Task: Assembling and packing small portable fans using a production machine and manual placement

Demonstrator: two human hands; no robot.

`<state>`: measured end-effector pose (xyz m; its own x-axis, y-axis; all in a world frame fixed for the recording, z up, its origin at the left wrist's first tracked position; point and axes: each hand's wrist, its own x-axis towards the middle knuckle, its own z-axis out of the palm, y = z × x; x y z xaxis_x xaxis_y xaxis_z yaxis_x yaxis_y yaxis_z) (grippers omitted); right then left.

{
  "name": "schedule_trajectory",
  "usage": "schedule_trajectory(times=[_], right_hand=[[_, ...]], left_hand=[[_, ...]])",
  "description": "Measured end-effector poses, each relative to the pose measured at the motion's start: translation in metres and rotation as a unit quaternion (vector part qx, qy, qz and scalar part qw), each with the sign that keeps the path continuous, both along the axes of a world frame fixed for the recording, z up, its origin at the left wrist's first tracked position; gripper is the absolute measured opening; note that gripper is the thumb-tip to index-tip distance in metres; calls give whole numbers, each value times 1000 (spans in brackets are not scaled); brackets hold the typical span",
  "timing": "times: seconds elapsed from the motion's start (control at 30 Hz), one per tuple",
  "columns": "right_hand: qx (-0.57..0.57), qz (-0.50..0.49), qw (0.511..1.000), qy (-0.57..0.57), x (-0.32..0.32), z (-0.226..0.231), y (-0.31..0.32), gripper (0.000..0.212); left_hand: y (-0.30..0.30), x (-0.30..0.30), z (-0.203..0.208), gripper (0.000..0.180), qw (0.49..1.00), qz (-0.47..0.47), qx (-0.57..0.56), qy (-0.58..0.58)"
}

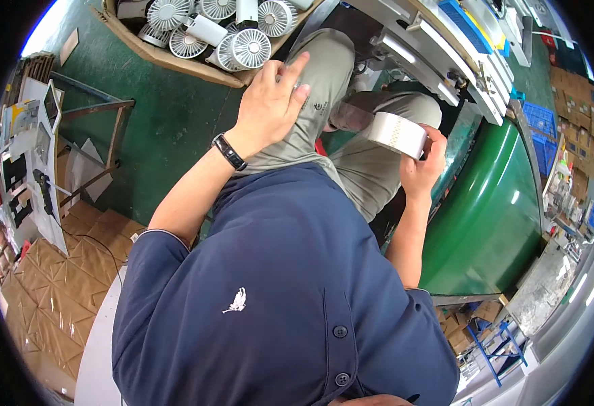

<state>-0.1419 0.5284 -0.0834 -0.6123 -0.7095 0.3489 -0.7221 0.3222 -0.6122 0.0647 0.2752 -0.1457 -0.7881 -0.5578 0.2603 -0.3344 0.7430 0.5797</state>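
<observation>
A wide roll of packing tape (397, 134), pale with a whitish face, is gripped at its right side by my right hand (424, 162). A see-through strip of tape (352, 116) seems to run off the roll to the left, above my right thigh. My left hand (271, 101) hangs over my left thigh, its fingers apart and nothing visible in them. Just beyond it stands an open cardboard box (195, 73) holding several white handheld fans (251, 49). A black wristband (230, 152) circles my left wrist.
A bench with metal rails (439, 61) stands ahead on the right. Close beside my right arm is a glossy green curved surface (490, 210). Left lie a rusty metal frame (111, 128) and brown paper-like sheets (60, 291). Blue crates (539, 132) stand at far right.
</observation>
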Motion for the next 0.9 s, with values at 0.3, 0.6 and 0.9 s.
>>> schedule_trajectory(times=[0.3, 0.6, 0.9], right_hand=[[26, 10, 999, -20, -6, -5, 0, 48], [93, 34, 995, -27, 12, -2, -11, 52], [264, 139, 952, 71, 72, -6, -56, 49]], left_hand=[[-11, 17, 0, 43, 973, 72, 217, 7], [-24, 20, 29, 35, 964, 64, 251, -65], [4, 36, 21, 33, 992, 41, 48, -110]])
